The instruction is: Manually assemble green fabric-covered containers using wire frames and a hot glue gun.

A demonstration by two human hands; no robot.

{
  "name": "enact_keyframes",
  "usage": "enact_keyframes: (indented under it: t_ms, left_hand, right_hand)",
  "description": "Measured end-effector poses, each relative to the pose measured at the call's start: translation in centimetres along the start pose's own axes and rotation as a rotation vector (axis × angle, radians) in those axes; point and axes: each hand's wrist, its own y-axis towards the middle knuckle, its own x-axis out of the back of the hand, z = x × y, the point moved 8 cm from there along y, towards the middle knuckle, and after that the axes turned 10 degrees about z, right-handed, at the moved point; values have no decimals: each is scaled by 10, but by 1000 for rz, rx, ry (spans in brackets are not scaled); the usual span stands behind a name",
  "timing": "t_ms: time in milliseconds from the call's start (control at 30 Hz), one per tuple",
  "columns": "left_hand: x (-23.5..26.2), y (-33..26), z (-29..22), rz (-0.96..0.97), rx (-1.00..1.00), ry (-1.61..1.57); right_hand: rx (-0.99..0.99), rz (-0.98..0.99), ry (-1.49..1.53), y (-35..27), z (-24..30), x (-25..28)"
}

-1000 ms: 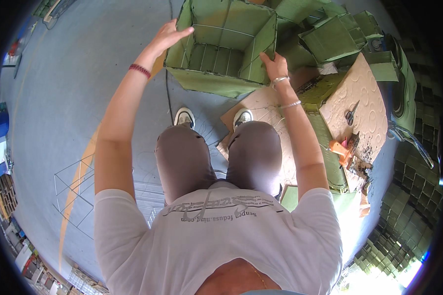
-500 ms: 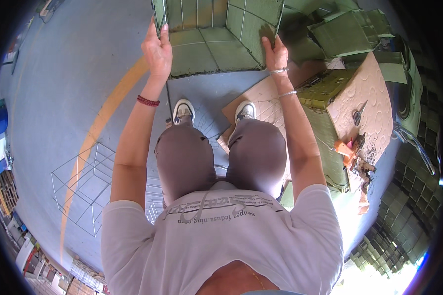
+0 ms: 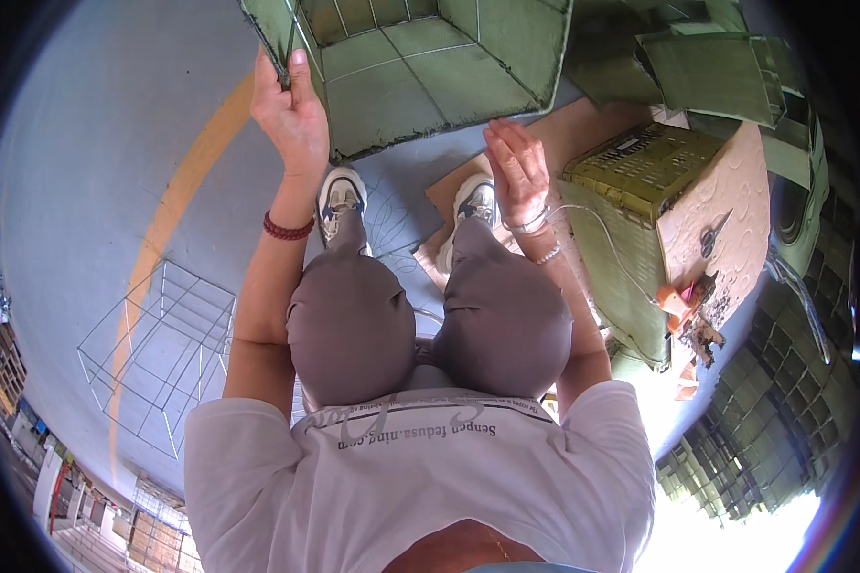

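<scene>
While tipped open-side toward the person, green cage box in left hand; right hand open, free.

Bright daylight falls evenly; beyond the right hand, low at the rim, glare washes out. Straight edges bend toward the dark, round fisheye border.

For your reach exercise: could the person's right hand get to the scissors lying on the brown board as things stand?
Probably yes: the right hand is open and free, and nothing stands between it and the scissors on the brown board.
</scene>
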Motion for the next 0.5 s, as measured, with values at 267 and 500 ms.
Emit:
enact_keyframes:
  t_ms: [267,500]
  left_hand:
    - [0,-2,3,0,78,-39]
    - [5,-3,13,-23,67,-3]
  right_hand:
    - [135,157,242,37,8,-33]
    - [43,426,295,57,5,-49]
